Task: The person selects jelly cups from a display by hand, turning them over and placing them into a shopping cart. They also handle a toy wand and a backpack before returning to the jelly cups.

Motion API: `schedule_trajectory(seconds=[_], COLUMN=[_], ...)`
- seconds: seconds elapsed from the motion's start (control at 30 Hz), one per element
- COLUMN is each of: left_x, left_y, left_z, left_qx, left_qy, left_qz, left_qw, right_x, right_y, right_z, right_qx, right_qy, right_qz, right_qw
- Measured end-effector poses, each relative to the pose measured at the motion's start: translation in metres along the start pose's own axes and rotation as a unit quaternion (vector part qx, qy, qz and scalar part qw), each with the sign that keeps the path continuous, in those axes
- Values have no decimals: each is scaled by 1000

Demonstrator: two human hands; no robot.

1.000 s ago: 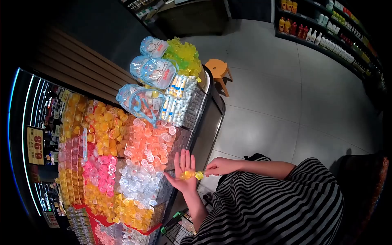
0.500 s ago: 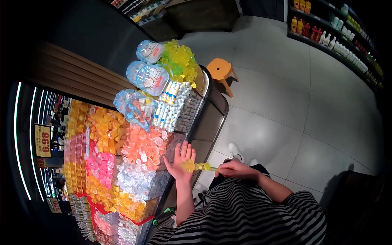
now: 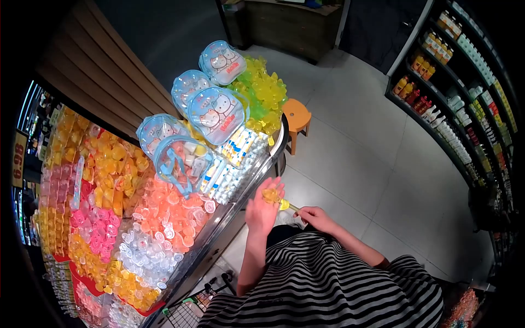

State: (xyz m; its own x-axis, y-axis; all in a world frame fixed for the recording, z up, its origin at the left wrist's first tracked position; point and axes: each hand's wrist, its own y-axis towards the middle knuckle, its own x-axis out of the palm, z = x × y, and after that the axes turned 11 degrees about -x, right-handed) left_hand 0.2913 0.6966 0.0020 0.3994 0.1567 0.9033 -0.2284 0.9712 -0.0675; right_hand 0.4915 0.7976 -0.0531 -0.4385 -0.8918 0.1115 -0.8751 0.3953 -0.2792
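On your left, display counter carries coral pcs approx. mid, clear pcs nearer, amber pcs far left; blue bags, white pkgs & yellow-green pcs at far end. Right of it, your floor bears orange stool.

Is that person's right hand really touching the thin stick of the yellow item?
Touching: the head view shows the right hand with its fingers closed on the near end of the thin stick of the yellow item.

A translucent yellow item on a thin stick lies slantwise between the two hands.
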Motion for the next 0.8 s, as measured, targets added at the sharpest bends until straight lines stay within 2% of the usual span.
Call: schedule_trajectory(seconds=[0.03, 0.13, 0.23, 0.27, 0.37, 0.43, 0.53, 0.6, 0.7, 0.8], left_x=[-7, -20, -38, -42, -59, -52, -60, -56, -55, -47], left_y=[9, 24, 30, 30, 29, 28, 25, 28, 37, 45], left_z=[1, 1, -2, -1, 12, 29, 40, 43, 38, 29], left_qx=[12, 20, -80, -78, -7, 43, 95, 107, 108, 111], left_qy=[98, 80, -23, 22, -25, 49, 93, 74, 146, 239], left_qz=[15, 102, 100, 126, 143, 198, 206, 239, 321, 420], left_qw=[995, 991, 992, 989, 989, 978, 969, 962, 929, 868], right_x=[-5, -11, -5, -10, -33, -51, -90, -116, -145, -151], right_y=[14, 40, 65, 78, 122, 163, 233, 288, 359, 398], right_z=[-6, -33, -52, -56, -93, -132, -199, -231, -254, -268], right_qx=[-13, 18, 86, 20, -171, -153, -201, -263, -363, -388], right_qy=[-24, -12, -21, -140, -314, -160, -200, -243, -313, -348], right_qz=[29, -24, -120, -187, -187, -97, -5, 60, 143, 124], right_qw=[999, 999, 989, 972, 915, 970, 959, 932, 866, 844])
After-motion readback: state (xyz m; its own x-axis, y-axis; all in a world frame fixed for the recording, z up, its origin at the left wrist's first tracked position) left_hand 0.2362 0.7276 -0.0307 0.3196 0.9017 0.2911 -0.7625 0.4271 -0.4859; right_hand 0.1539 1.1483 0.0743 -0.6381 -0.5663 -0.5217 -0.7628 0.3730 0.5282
